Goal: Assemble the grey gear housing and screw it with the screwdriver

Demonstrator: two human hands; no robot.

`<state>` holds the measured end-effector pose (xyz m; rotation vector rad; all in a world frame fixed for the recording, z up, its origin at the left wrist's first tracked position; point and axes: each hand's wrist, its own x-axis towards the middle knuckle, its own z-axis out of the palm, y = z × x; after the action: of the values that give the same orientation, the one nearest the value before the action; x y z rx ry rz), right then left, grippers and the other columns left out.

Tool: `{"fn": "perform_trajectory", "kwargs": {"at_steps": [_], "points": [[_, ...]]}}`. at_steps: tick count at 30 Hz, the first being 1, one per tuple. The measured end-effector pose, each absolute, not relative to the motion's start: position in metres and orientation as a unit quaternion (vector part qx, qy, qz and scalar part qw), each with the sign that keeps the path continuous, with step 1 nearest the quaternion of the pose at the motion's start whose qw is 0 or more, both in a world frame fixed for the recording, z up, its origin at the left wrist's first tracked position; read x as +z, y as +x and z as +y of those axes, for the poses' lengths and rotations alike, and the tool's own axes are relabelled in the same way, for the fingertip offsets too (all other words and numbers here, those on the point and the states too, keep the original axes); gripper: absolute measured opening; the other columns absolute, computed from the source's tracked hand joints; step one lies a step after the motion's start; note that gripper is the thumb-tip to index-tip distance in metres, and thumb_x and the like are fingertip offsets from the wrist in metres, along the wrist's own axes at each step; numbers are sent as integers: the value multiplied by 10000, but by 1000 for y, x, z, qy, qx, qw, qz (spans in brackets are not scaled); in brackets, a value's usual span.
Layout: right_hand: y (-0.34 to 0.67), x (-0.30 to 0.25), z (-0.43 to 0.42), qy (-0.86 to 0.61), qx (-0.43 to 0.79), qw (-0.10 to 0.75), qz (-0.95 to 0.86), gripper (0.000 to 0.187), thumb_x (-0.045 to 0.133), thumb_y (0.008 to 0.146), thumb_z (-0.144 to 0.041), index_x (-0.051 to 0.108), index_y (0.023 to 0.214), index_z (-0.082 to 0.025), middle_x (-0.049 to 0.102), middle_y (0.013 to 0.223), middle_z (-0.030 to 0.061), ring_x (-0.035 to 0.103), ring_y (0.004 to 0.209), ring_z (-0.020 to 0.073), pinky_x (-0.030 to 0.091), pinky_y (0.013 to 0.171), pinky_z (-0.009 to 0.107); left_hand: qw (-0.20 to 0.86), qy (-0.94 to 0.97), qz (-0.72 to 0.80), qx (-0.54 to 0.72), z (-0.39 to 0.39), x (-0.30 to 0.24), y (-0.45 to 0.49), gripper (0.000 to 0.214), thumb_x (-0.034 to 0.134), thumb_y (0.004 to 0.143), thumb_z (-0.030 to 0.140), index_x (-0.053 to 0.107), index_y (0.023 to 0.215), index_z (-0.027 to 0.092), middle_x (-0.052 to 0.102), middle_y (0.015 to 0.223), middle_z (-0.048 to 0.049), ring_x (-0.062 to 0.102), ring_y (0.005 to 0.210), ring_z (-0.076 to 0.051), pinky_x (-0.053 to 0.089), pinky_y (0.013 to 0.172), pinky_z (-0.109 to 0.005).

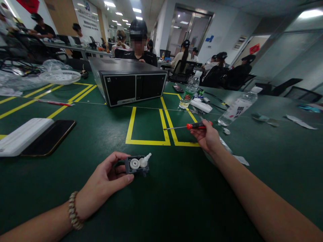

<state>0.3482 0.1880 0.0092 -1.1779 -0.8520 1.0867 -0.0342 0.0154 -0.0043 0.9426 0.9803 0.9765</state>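
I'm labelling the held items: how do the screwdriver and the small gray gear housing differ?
The screwdriver is long and thin, the gear housing boxy. The screwdriver has a red and black handle, while the gear housing is gray with white round parts. The screwdriver is in the right hand, the gear housing in the left hand. Both are being held.

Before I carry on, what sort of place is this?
Probably an open-plan office doubling as a workshop: people at desks, mesh-backed chairs, and a green worktable marked with yellow tape.
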Motion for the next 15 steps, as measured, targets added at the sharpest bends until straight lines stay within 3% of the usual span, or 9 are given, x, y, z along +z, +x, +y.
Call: {"fn": "perform_trajectory", "kwargs": {"at_steps": [7, 11, 15], "points": [[318, 47, 152, -479, 500, 595, -408, 223, 638, 978, -446, 648, 883, -244, 788, 822, 51, 771, 716, 213, 673, 741, 370, 675, 431, 398, 447, 16, -2, -33, 413, 899, 827, 229, 660, 1163, 223, 723, 1264, -68, 723, 1123, -219, 604, 965, -316], [305, 58, 116, -473, 539, 562, -413, 247, 618, 986, -476, 698, 886, -264, 796, 903, 60, 763, 754, 228, 674, 754, 390, 693, 413, 385, 448, 15, -3, -33, 418, 877, 830, 165, 618, 1149, 241, 658, 1452, -83, 703, 1215, -250, 598, 981, -335], [304, 48, 80, -478, 589, 533, -375, 260, 648, 971, -501, 765, 911, -276, 813, 908, 62, 761, 738, 231, 678, 701, 376, 688, 397, 386, 470, 16, -6, -33, 465, 898, 784, 122, 564, 1079, 257, 732, 1250, -33, 729, 1125, -210, 601, 861, -255]]}}
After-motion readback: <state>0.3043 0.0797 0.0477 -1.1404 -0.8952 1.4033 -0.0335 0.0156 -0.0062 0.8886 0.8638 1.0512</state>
